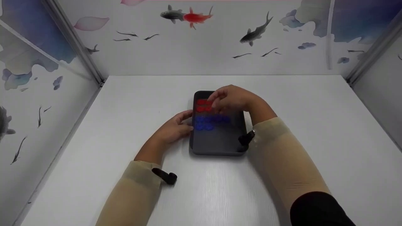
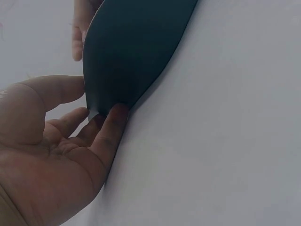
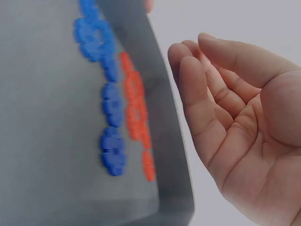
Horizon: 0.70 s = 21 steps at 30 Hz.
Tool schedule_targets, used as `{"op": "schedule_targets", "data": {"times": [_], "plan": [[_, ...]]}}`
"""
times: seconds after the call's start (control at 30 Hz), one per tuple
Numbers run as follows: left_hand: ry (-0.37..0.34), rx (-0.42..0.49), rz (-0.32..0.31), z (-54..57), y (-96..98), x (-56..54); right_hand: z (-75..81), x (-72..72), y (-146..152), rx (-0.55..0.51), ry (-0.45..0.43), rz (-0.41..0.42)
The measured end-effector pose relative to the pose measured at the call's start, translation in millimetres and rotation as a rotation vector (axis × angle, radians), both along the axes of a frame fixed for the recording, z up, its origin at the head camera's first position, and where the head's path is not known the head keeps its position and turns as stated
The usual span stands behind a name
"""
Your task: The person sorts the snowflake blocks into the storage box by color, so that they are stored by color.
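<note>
A dark grey rectangular tray (image 1: 220,142) lies on the white table. Inside it, several red notched plastic discs (image 1: 201,109) sit toward the far end, and several blue notched discs (image 1: 204,126) form rows nearer me. My left hand (image 1: 171,130) is at the tray's left side, thumb and fingertips against the outer wall (image 2: 136,47). Above the red discs hovers my right hand (image 1: 234,99), fingers loosely bent and hiding part of the far right of the tray. In the right wrist view no object shows between its thumb and fingers (image 3: 193,82).
White table surface (image 1: 125,106) surrounds the tray. Behind it stands a white panel (image 1: 213,56) painted with fish, and similar panels flank both sides. A black wrist camera mount (image 1: 246,138) on the right sleeve overlaps the tray's right edge.
</note>
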<state>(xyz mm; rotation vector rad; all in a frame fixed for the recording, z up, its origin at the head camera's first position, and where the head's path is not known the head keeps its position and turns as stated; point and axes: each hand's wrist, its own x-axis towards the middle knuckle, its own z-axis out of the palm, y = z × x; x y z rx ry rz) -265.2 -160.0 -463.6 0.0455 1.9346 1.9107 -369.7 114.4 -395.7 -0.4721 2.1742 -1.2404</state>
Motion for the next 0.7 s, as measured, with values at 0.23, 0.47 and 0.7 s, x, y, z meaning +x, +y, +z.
{"op": "schedule_targets", "data": {"times": [0.23, 0.47, 0.7], "plan": [[0.003, 0.004, 0.015, 0.6, -0.3, 0.0, 11.4, 16.3, 25, -0.098, 0.063, -0.063], [-0.004, -0.006, 0.026, -1.3, -4.1, -0.3, 1.5, 32.6, 51, -0.137, 0.091, -0.195], [-0.040, -0.006, 0.056, -3.2, -4.9, -0.7, -13.4, 36.8, 74, -0.156, 0.079, -0.243]]}}
